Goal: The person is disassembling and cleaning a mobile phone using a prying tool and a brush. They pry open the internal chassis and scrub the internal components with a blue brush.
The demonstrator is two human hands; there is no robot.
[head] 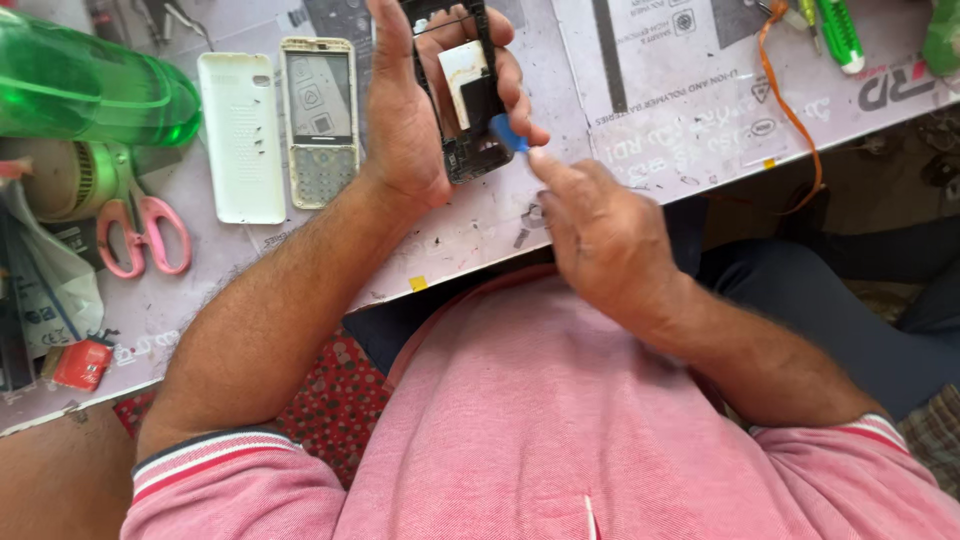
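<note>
The left hand (pixel 415 120) grasps the opened phone chassis (pixel 468 95) by its edges; likely light, rigid, fragile; the right hand (pixel 600 235) pinches a blue pry tool (pixel 508 132) at its lower edge.

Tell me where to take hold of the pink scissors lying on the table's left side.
Take the pink scissors by the two loop handles, coming from the near table edge: the loops face it and lie flat and open, while the blades point away under the green bottle.
</note>
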